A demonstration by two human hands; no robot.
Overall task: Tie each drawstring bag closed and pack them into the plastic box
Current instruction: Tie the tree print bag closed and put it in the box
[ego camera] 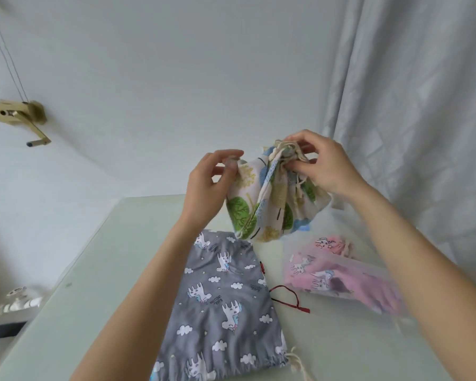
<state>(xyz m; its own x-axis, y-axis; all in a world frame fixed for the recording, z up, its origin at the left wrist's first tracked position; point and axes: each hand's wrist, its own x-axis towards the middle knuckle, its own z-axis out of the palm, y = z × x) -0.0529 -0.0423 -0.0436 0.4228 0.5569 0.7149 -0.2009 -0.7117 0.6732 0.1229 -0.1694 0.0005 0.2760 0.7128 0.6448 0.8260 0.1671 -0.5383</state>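
A white drawstring bag printed with green and blue leaves (270, 204) hangs in the air above the table. My right hand (324, 166) pinches its gathered neck and cream cords at the top. My left hand (212, 177) grips the bag's left upper edge. A grey unicorn-print bag (226, 306) lies flat on the table below, with a red cord (289, 295) beside it. At the right stands the translucent plastic box (368, 281), and a pink unicorn bag (349, 276) lies inside it.
The pale green table (94, 298) ends at the left, with white pipes and a valve (14, 301) below it. A brass crank (25, 119) hangs on the wall at the left. A grey curtain (412, 105) hangs at the right.
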